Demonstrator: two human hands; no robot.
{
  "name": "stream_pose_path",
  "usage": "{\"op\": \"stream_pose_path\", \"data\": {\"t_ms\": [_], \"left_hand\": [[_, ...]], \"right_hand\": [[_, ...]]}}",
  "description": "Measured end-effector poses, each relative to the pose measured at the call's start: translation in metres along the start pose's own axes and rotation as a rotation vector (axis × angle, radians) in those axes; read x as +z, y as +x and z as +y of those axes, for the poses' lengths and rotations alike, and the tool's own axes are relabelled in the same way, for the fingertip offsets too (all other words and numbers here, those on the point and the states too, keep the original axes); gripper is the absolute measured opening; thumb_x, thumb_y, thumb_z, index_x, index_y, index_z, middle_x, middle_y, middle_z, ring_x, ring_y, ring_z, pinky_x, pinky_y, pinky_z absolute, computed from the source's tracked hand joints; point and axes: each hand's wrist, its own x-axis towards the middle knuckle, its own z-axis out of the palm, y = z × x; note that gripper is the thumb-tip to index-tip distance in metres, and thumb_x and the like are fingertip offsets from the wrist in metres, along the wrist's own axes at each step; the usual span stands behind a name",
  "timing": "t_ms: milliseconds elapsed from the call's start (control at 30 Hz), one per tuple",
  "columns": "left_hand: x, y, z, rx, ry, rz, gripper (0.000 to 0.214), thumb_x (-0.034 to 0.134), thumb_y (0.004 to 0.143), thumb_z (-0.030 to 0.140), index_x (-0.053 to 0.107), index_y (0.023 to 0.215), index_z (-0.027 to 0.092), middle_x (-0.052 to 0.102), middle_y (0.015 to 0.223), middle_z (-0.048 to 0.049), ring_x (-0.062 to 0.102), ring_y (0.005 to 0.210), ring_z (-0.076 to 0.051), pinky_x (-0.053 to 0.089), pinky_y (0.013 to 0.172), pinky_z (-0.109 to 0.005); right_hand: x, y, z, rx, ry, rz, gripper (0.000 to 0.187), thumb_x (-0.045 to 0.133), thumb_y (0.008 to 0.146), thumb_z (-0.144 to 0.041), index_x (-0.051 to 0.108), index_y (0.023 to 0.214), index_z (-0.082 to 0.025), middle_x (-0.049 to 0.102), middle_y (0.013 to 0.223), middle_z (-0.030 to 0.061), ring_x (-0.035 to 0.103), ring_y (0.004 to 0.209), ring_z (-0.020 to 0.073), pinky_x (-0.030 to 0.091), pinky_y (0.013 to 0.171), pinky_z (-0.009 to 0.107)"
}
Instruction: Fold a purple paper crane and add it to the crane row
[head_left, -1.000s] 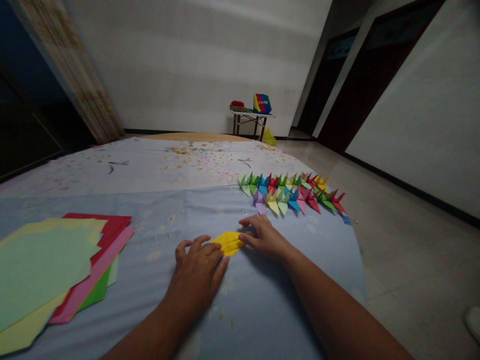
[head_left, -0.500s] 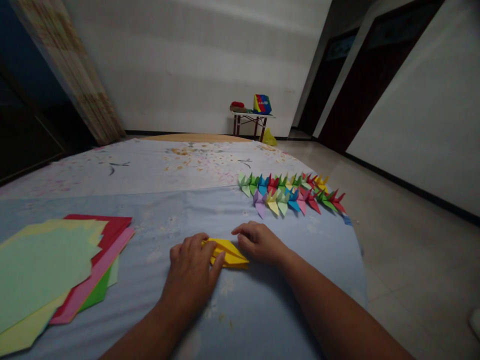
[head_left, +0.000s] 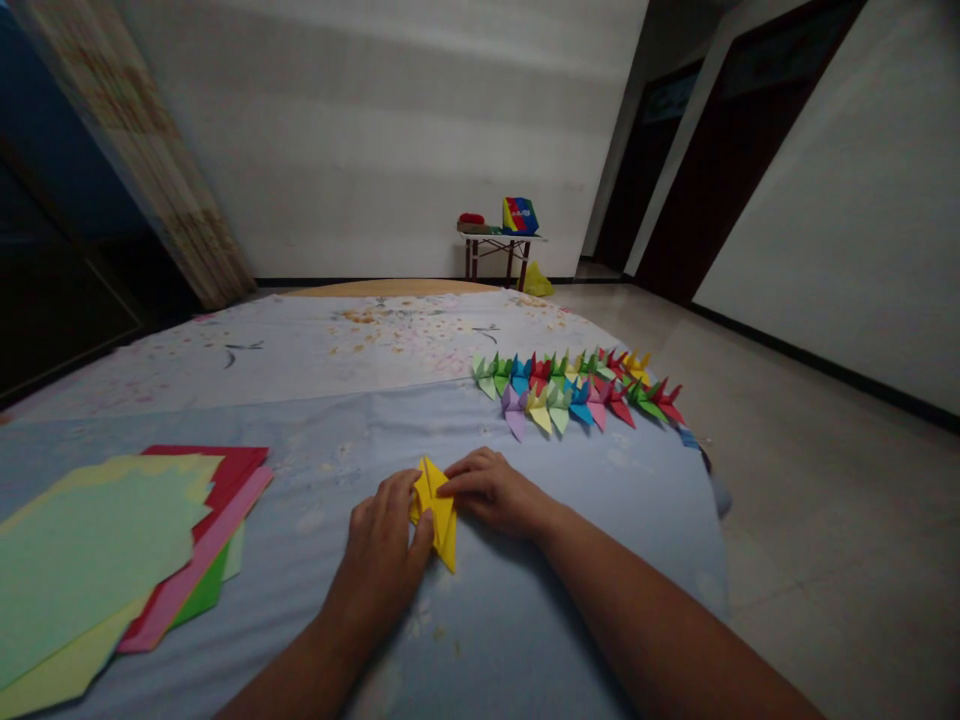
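Observation:
A piece of folded yellow paper, diamond-shaped with a long point toward me, lies on the blue cloth between my hands. My left hand grips its left edge, thumb below and fingers above. From the other side my right hand closes its fingers on the upper right edge; its thumb is mostly hidden. Beyond my right hand stand rows of folded paper cranes in several colours.
Stacked coloured paper sheets, pale green on top, lie at the left. The round table wears a blue cloth and a white floral cloth. A small stand with a colourful box is by the wall.
The yellow paper has turned from pointing right to pointing toward me. My right hand has moved left from beside the paper and now touches it. The view has shifted slightly.

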Motion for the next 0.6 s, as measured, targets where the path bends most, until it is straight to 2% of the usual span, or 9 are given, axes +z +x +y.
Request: {"op": "stream_pose_path", "data": {"t_ms": [167,300,400,500,600], "left_hand": [[0.001,-0.011,0.000,0.038,0.019,-0.015,0.037,0.032,0.089,0.023,0.038,0.125,0.017,0.051,0.126,-0.0117,0.046,0.118,-0.022,0.037,0.097,-0.044],[0.004,-0.015,-0.006,0.075,0.055,0.039,0.039,0.032,0.089,0.021,0.036,0.128,0.018,0.052,0.124,-0.0101,0.046,0.118,-0.021,0.037,0.098,-0.043],[0.007,-0.015,-0.009,0.065,0.086,0.083,0.039,0.032,0.090,0.023,0.036,0.128,0.018,0.053,0.122,-0.0110,0.048,0.115,-0.023,0.038,0.096,-0.044],[0.009,-0.017,-0.008,0.064,0.119,0.100,0.038,0.033,0.090,0.024,0.037,0.127,0.018,0.053,0.120,-0.0119,0.049,0.113,-0.024,0.039,0.094,-0.046],[0.010,-0.018,-0.006,0.045,0.157,0.099,0.038,0.034,0.089,0.022,0.038,0.126,0.016,0.053,0.121,-0.0134,0.048,0.114,-0.025,0.040,0.094,-0.046]], "right_hand": [[0.000,-0.006,0.001,-0.008,0.037,0.076,0.023,0.059,0.082,-0.019,0.067,0.102,-0.026,0.062,0.109,0.0051,0.051,0.103,0.0155,0.037,0.092,0.031],[0.003,-0.008,0.003,0.023,0.037,0.090,0.024,0.061,0.080,-0.018,0.067,0.102,-0.028,0.061,0.108,0.0049,0.051,0.103,0.0158,0.038,0.092,0.032],[0.005,-0.007,0.005,0.005,0.023,0.171,0.023,0.062,0.080,-0.018,0.068,0.100,-0.028,0.061,0.108,0.0054,0.050,0.103,0.0173,0.039,0.090,0.034],[0.001,-0.006,0.003,-0.012,-0.057,0.282,0.018,0.064,0.078,-0.021,0.069,0.094,-0.027,0.061,0.110,0.0057,0.045,0.108,0.0215,0.035,0.092,0.040],[-0.002,-0.004,-0.004,-0.026,-0.125,0.311,0.010,0.065,0.076,-0.023,0.071,0.084,-0.026,0.061,0.113,0.0038,0.040,0.114,0.0243,0.030,0.094,0.043]]}}
